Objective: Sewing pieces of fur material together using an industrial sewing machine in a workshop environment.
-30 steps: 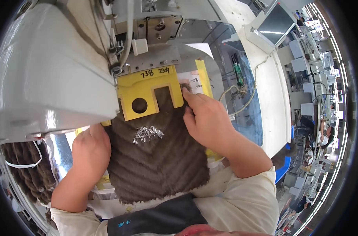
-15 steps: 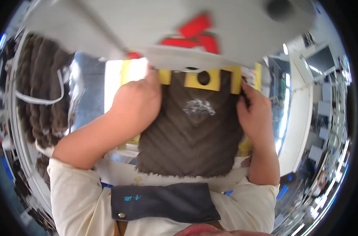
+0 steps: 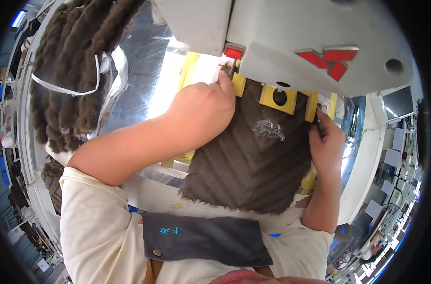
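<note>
A dark brown plush fabric panel (image 3: 244,161) with chevron ridges lies under the head of a white machine (image 3: 281,52). Yellow clamp plates (image 3: 278,99) rest across its far edge, the middle one with a round hole. My left hand (image 3: 203,106) is closed at the panel's far left corner, index finger stretched toward a dark bit of fabric beside the left plate; its other fingertips are hidden. At the far right edge, my right hand (image 3: 328,142) pinches the panel between thumb and fingers beside the right plate. A small heap of clear plastic pieces (image 3: 268,129) sits on the panel.
A stack of brown plush pieces (image 3: 69,71) tied with a white strip (image 3: 66,85) lies at the left. The machine head overhangs the far side, close above my hands. A shiny metal surface (image 3: 144,61) lies between stack and machine. A dark screen (image 3: 399,102) stands at the right.
My view has turned, so the machine, panel and hands appear further right and tilted. Both hands stay at the panel's far corners; the left index finger now shows more clearly.
</note>
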